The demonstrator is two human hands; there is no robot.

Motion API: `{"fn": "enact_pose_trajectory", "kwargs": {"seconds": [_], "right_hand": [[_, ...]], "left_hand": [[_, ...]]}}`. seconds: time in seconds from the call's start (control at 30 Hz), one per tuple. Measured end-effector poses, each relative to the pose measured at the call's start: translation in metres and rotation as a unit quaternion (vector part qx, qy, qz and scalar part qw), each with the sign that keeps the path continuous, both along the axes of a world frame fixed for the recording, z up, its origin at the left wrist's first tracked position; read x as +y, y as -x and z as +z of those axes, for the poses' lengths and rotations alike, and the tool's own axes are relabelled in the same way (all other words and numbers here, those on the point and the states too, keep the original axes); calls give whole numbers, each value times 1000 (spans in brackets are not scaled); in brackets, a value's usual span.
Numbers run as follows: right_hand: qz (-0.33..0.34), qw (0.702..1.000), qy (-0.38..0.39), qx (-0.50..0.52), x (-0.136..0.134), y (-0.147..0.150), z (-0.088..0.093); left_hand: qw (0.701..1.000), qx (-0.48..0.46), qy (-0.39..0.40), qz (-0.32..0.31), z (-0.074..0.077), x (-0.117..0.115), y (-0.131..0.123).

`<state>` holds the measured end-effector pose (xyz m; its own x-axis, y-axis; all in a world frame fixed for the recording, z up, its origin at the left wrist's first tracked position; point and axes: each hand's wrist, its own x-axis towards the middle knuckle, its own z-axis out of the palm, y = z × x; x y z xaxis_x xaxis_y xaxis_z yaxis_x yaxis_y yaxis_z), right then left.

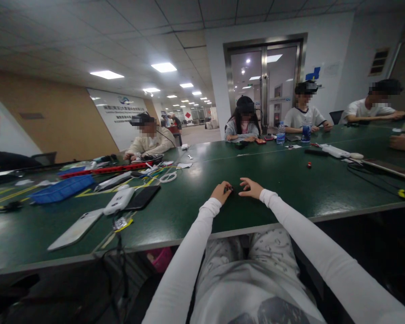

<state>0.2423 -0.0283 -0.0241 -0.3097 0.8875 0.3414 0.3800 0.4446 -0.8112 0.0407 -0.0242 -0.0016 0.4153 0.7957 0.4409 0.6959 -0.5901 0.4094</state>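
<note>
Over the green table (202, 216), my left hand (221, 192) has its fingers closed around a small dark object (231, 189). Too little of that object shows to tell its kind. A short gap to the right, my right hand (251, 188) is held with thumb and fingers apart and nothing between them. Its fingertips point towards the left hand and do not touch the dark object. White sleeves cover both forearms.
To the left lie white power banks or phones (77, 228), a black flat device (143, 197), a blue tray (61, 189) and a coiled white cable (168, 177). A small red item (309, 165) sits to the right, near a tablet (391, 168). Several people sit around the table.
</note>
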Motion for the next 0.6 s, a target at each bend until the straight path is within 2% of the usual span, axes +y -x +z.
{"fn": "enact_pose_trajectory", "kwargs": {"seconds": [0.07,0.17,0.27,0.37,0.47,0.6], "right_hand": [[1,1000,6,1,-1,0,0],[4,1000,12,-3,-3,-1,1],[4,1000,13,-2,-3,-1,1],[5,1000,17,0,-3,-1,0],[3,1000,22,4,-3,-1,-2],[4,1000,25,6,-3,-1,-4]], "left_hand": [[999,3,1,41,1,7,28],[991,-8,13,130,5,14,85],[978,-28,14,207,9,12,145],[962,-48,13,268,13,3,192],[957,-53,18,283,14,-4,215],[952,-74,4,296,14,-9,221]]}}
